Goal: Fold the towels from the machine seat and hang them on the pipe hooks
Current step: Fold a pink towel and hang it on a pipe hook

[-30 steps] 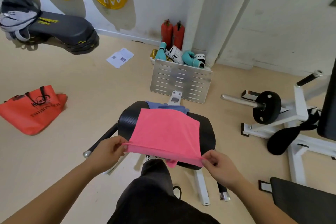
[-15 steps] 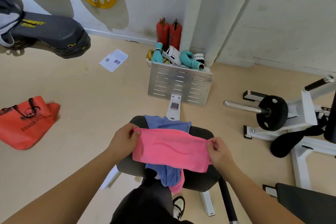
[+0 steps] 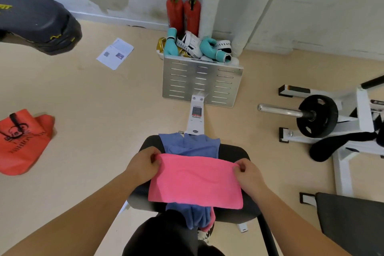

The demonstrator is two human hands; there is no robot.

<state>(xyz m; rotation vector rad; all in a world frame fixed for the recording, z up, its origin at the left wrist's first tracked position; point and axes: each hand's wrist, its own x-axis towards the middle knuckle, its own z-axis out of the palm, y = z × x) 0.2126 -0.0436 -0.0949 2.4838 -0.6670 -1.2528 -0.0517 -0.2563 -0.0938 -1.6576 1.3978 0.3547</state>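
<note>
The pink towel (image 3: 195,181) lies flat on the black seat (image 3: 234,151), already folded into a broad band. It rests on a blue towel (image 3: 191,145) that shows at the seat's far edge and hangs off its near edge. The left hand (image 3: 143,165) pinches the band's far left corner and the right hand (image 3: 248,172) its far right corner, fingers curled on the cloth. Holding both corners likely keeps the folded edge straight and taut, so the layers line up and the next fold can be made across the seat, which serves as a work surface. No pipe hooks are in view, so hanging is judged to be a later step.

Far beyond the seat, behind a slotted metal plate (image 3: 201,81), a low tub (image 3: 160,48) holds teal gloves (image 3: 171,44) and white pads (image 3: 190,42), heaped above its rim. On the floor at left an orange bag (image 3: 22,141) lies slumped; what it holds cannot be told.
</note>
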